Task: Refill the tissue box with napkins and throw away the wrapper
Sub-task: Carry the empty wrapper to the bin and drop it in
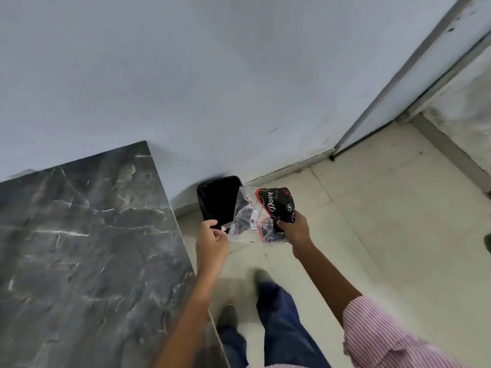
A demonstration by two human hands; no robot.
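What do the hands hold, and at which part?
Both hold the wrapper: left hand pinches its clear left edge, right hand grips its dark right end.

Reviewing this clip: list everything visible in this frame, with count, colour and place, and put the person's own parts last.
Crumpled plastic wrapper: one, black, red and clear, with "Dove" printed on it, held by both hands above the bin.
Black rectangular waste bin: one, black, on the floor against the wall, beside the counter's corner.
Dark marble counter: one, grey-black with white veins, lower left.
Wall: one, pale grey, across the top.
Tiled floor: one, off-white, right and centre.
Left hand: one, fingers pinching the wrapper's clear edge.
Right hand: one, fingers closed on the wrapper's black part.
Striped sleeve: one, pink and white, right arm.
Legs in blue trousers: two, dark shoes, bottom centre.
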